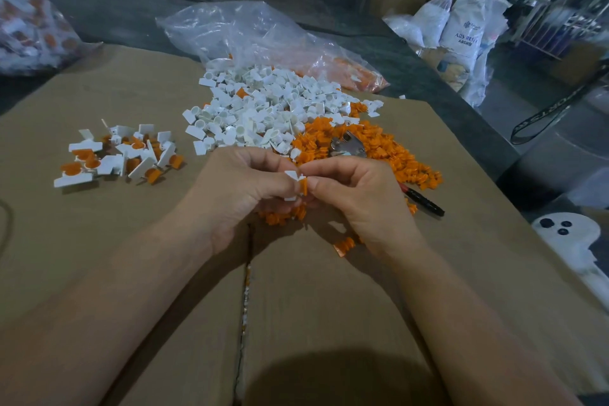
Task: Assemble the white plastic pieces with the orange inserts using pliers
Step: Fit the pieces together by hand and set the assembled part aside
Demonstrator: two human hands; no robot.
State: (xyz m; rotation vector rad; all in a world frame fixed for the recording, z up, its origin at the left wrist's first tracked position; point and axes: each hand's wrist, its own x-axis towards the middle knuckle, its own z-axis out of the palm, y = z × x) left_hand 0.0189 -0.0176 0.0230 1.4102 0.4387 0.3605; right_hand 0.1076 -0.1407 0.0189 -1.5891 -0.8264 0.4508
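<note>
DESK: What do the hands hold?

FIELD: The left hand point(244, 184) pinches a white plastic piece point(291, 176). The right hand point(349, 194) pinches an orange insert point(304, 187) against it, where both sets of fingertips meet.

DESK: And the pliers?

FIELD: The pliers point(349, 143) lie untouched on the orange insert pile point(379, 148), just beyond the right hand. Finished assemblies point(115, 155) sit well left of the left hand.

DESK: Risks?

FIELD: Likely a crooked insert. Seated askew by the fingers, it could jam or crack once squeezed. A slip could also drop it back into the orange insert pile.
</note>
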